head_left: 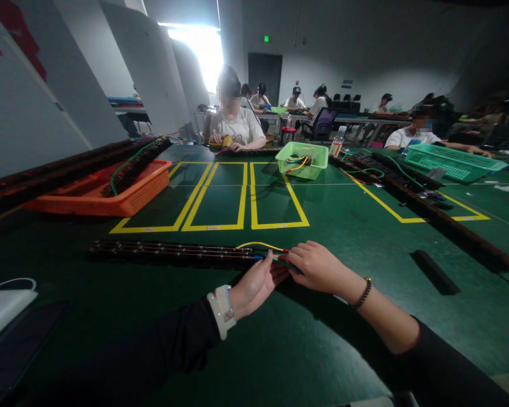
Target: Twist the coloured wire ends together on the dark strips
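A long dark strip [165, 250] with thin metal rods and small bright joints lies across the table before me. From its right end come a yellow wire [258, 244] with a red tip, and a green wire [283, 260] with blue sleeving near the strip. My left hand [257, 285] pinches the green wire just past the strip's end, thumb on top. Close beside it, my right hand [318, 267] is closed around the green wire's other end, where a bit of blue shows under the fingers. The fingertips of both hands nearly meet and partly hide the wire.
An orange basket [139, 189] holding dark strips stands at the left. Further back are a light green basket [302, 169] of wires, a bottle [337, 141] and a teal basket [453, 162]. A black piece [435, 272] lies right. Co-workers sit across the table.
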`<action>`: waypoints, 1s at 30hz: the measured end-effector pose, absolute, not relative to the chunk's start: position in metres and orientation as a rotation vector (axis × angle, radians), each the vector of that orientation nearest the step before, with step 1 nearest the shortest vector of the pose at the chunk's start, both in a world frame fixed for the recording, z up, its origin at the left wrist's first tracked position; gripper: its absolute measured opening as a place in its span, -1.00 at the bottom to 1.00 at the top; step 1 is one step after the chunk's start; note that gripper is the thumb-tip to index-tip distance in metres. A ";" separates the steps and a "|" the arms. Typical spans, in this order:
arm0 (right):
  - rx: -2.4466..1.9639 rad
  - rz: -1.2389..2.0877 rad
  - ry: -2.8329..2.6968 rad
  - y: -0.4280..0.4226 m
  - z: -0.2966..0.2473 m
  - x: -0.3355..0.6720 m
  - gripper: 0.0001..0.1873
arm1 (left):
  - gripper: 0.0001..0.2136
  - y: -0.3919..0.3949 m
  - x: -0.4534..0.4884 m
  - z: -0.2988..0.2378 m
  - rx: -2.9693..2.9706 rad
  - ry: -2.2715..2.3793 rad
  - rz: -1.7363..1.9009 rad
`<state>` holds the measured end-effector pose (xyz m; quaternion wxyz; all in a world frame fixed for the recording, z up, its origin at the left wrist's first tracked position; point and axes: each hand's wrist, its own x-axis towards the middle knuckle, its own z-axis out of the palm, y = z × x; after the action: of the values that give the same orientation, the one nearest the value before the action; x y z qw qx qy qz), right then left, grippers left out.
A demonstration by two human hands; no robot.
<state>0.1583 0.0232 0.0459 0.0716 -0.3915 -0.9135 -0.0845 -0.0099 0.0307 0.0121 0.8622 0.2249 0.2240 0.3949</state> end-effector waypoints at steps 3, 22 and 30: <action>-1.230 -0.178 -2.656 0.023 0.044 0.161 -0.83 | -0.76 0.031 -0.011 0.011 0.484 0.464 0.811; -1.414 -0.119 -2.746 0.035 0.027 0.166 -0.87 | -0.77 0.027 -0.014 0.013 0.636 0.601 0.719; -1.241 -0.120 -2.683 0.031 0.038 0.169 -0.76 | -0.73 0.027 -0.014 0.009 0.644 0.597 0.729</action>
<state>0.1694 0.0313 0.0378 0.0914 -0.4177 -0.9031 -0.0403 -0.0138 0.0274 0.0093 0.8416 0.3047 0.2827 0.3449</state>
